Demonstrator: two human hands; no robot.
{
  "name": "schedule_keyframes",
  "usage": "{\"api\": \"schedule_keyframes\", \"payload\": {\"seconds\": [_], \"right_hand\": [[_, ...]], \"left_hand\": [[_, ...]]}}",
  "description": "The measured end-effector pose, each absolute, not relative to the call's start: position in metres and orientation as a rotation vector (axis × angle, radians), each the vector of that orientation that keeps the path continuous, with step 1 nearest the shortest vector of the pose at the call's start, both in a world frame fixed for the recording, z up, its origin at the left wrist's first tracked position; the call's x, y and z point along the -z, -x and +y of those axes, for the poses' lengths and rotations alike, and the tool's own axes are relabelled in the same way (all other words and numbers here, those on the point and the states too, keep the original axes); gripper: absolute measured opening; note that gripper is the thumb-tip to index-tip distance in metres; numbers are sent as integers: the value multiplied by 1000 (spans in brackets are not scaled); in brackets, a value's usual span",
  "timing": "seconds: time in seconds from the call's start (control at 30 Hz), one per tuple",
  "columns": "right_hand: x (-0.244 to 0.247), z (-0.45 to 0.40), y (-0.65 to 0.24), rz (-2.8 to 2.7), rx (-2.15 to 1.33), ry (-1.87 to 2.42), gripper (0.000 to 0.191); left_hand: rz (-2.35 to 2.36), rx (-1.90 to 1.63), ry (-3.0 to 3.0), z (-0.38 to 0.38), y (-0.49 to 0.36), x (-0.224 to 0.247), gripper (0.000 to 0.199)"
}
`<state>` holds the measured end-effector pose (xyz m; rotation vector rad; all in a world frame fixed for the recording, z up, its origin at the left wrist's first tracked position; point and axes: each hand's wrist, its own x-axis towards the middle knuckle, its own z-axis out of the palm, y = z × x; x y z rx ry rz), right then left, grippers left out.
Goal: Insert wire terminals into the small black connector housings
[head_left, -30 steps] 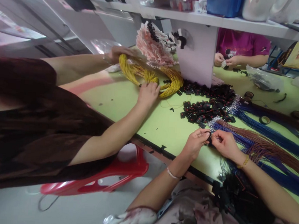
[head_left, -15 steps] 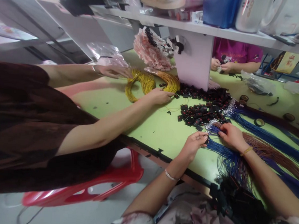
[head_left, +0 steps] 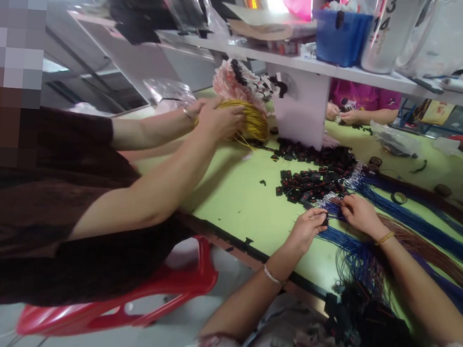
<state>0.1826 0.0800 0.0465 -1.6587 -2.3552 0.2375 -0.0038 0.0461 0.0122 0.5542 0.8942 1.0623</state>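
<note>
My left hand [head_left: 308, 227] pinches a small black connector [head_left: 325, 219] near the table's front edge. Just to its right, my right hand [head_left: 359, 213] has its fingers pressed together over the tips of brown and blue wires; what lies between them is too small to make out. Silver wire terminals [head_left: 328, 200] show between the hands. Blue wires [head_left: 340, 239] run below both hands. Behind them lies a pile of black connectors [head_left: 308, 183]. More black connectors [head_left: 367, 320] are heaped at my lap.
At the left a co-worker's hands [head_left: 221, 121] hold a yellow wire bundle [head_left: 254, 121]. A shelf [head_left: 295, 61] with a blue bin [head_left: 341, 39] crosses the back. A red stool [head_left: 183, 292] stands below. Another person [head_left: 363, 101] sits opposite. Tape rolls [head_left: 398, 198] lie right.
The co-worker's hands have come together and gathered the yellow wires into one bundle, farther back on the table. My hands keep nearly the same pose, and the view has shifted slightly.
</note>
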Motion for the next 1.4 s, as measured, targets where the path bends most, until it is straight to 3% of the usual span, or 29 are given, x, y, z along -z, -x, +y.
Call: {"api": "schedule_keyframes", "payload": {"seconds": [0.13, 0.43, 0.67, 0.97, 1.1, 1.4], "right_hand": [[-45, 86, -182, -2308, -400, 1664, 17], [-32, 91, -178, -2384, -382, 1608, 16], [-46, 82, -181, -2319, -39, 1727, 19], [-43, 84, -158, -2013, -763, 1350, 15], [-42, 68, -152, -1887, -887, 1281, 11], [-40, 41, -145, -1993, -592, 1340, 8]], "left_hand": [[882, -1065, -529, 47, 2, -6, 30], [869, -1065, -579, 45, 4, -1, 36], [872, -1075, -577, 45, 3, 0, 36], [791, -1119, -514, 45, 3, 1, 32], [727, -1129, -457, 47, 3, 4, 26], [703, -1104, -454, 47, 4, 2, 23]]}}
